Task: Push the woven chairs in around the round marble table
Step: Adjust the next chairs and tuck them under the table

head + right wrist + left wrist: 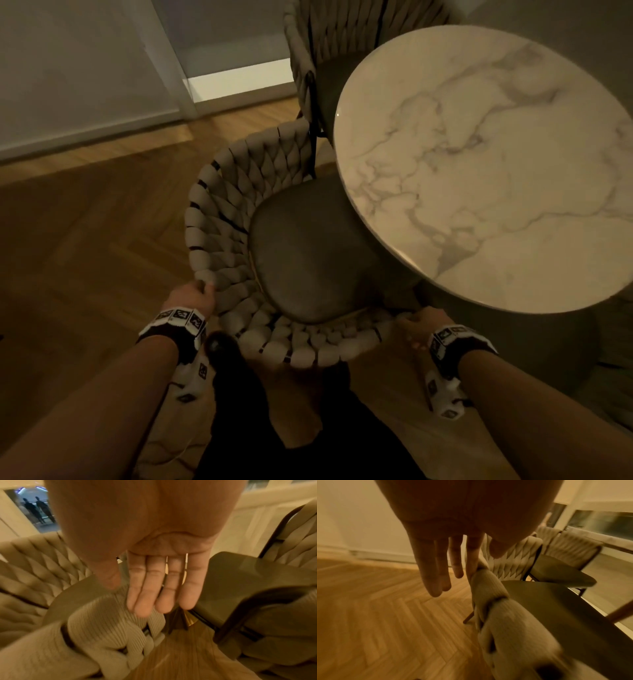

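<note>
The round marble table (479, 154) fills the right of the head view. A beige woven chair (219, 212) stands in front of me, and the front of its dark seat (308, 246) lies under the table's edge. My left hand (191, 298) rests on the left side of the curved back rim (489, 588). The fingers (436, 568) are straight; the index finger and thumb lie on either side of the rim. My right hand (421, 325) touches the rim's right end (106, 626), with straight fingers (154, 588) outside and thumb inside. A second woven chair (329, 41) stands pushed in behind the table.
Herringbone wood floor (85, 222) spreads to the left, bounded by a white wall and a door frame (171, 68). The table's dark base (565, 342) sits to my right. My dark trouser legs (239, 394) are just behind the chair. Another woven chair (274, 615) stands close on the right.
</note>
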Tool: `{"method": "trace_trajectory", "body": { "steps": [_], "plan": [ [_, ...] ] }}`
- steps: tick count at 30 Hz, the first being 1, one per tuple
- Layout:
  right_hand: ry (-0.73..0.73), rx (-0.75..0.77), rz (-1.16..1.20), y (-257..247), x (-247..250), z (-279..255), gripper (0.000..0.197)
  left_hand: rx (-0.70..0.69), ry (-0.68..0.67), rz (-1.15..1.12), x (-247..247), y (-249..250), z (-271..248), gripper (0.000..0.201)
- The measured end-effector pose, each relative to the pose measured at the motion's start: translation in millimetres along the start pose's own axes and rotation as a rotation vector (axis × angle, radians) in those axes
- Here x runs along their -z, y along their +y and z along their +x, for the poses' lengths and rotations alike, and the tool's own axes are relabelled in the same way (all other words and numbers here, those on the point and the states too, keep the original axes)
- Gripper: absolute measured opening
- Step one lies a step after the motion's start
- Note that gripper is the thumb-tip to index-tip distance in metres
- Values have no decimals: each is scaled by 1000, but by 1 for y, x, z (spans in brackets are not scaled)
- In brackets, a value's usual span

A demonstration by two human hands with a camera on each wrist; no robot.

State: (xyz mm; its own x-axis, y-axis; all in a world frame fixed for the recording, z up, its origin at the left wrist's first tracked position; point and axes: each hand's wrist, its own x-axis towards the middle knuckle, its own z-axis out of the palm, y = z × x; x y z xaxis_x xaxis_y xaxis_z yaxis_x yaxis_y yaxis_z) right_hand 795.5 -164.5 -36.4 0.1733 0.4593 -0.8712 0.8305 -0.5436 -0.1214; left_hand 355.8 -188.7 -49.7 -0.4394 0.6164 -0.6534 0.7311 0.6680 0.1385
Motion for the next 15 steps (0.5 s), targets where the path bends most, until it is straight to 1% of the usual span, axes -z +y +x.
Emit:
{"method": "trace_trajectory", "body": {
  "steps": [4, 7, 10, 12, 15],
  "plan": [
    [83, 10, -94, -28, 2, -3, 34, -143, -50, 193, 34, -1, 41, 56],
    [161, -21, -108, -62, -9, -4, 33, -256, -71, 211, 67, -2, 72, 54],
    [224, -55, -64, -111, -25, -19, 37, -364, -107, 195, 107, -10, 104, 52],
    [259, -66, -41, -151, -37, -28, 37, -428, -105, 160, 136, -18, 121, 46],
    [273, -21, -16, -216, -50, -35, 36, -489, -90, 166, 177, -28, 150, 38]
  ]
}}
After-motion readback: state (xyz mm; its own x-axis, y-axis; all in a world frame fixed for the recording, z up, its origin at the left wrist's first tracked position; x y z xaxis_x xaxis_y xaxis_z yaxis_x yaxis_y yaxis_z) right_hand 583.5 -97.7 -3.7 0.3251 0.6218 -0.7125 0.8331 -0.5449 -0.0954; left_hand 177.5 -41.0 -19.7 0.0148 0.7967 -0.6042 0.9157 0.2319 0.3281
